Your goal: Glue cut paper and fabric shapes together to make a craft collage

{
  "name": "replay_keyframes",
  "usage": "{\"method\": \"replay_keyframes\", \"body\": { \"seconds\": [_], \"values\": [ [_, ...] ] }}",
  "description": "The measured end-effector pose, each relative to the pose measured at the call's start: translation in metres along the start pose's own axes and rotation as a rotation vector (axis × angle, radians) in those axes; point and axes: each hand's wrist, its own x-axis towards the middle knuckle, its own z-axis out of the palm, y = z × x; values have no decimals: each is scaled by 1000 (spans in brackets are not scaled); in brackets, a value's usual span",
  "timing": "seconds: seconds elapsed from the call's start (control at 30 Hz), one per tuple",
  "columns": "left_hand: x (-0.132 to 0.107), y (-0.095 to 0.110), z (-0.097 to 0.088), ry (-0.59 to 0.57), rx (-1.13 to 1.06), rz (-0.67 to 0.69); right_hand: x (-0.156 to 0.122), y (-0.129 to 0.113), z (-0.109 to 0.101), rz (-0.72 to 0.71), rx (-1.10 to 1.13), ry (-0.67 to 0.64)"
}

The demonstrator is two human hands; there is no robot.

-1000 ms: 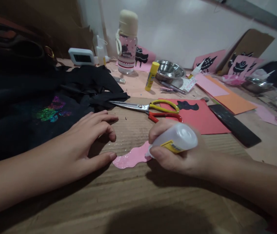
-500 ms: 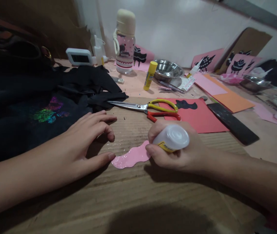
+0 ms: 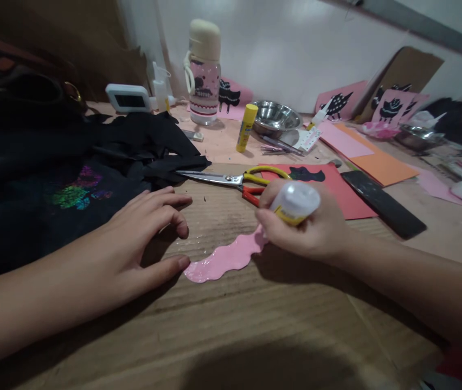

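A wavy-edged pink paper cutout (image 3: pixel 226 259) lies flat on the cardboard work surface (image 3: pixel 198 330), its left end wet and shiny. My left hand (image 3: pixel 149 233) rests with fingers spread, the thumb tip touching that left end. In my right hand (image 3: pixel 308 227) is a glue bottle (image 3: pixel 296 201), held upside down with its base up; the hand hides its tip at the right end of the cutout. Scissors (image 3: pixel 231 179) with yellow and red handles lie just beyond, partly covered by the right hand.
Black fabric (image 3: pixel 92 162) covers the left side. Behind stand a drink bottle (image 3: pixel 204 76), a glue stick (image 3: pixel 246 128) and a metal bowl (image 3: pixel 275 118). Red paper (image 3: pixel 348 195) with a black cutout (image 3: pixel 306 173) and a dark flat bar (image 3: pixel 383 205) lie at the right.
My right hand has moved the glue bottle rightward and slightly away along the pink cutout, so more of the cutout shows. The left hand stays in place.
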Motion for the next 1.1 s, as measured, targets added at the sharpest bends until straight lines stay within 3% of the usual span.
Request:
{"method": "replay_keyframes", "body": {
  "seconds": [0.13, 0.23, 0.43, 0.6, 0.87, 1.0, 1.1],
  "values": [
    [0, -1, 3, 5, 5, 2, 1, 2, -2, 112, 174, 112],
    [-1, -2, 3, 12, 2, 12, -1, 0, 4, 165, 282, 17],
    [-3, -3, 2, 15, 7, 13, -3, -2, 12, 153, 273, -99],
    [-1, 1, 2, 4, 1, -3, -3, -1, 8, 151, 95, -72],
    [2, 8, -4, -53, -40, -70, -5, -21, 14, 167, 378, -160],
    [3, 8, -6, -92, -53, -99, -2, -26, 23, 170, 380, -212],
    [2, 4, -3, -58, -64, -70, 0, -25, 29, 141, 302, -238]
  ]
}}
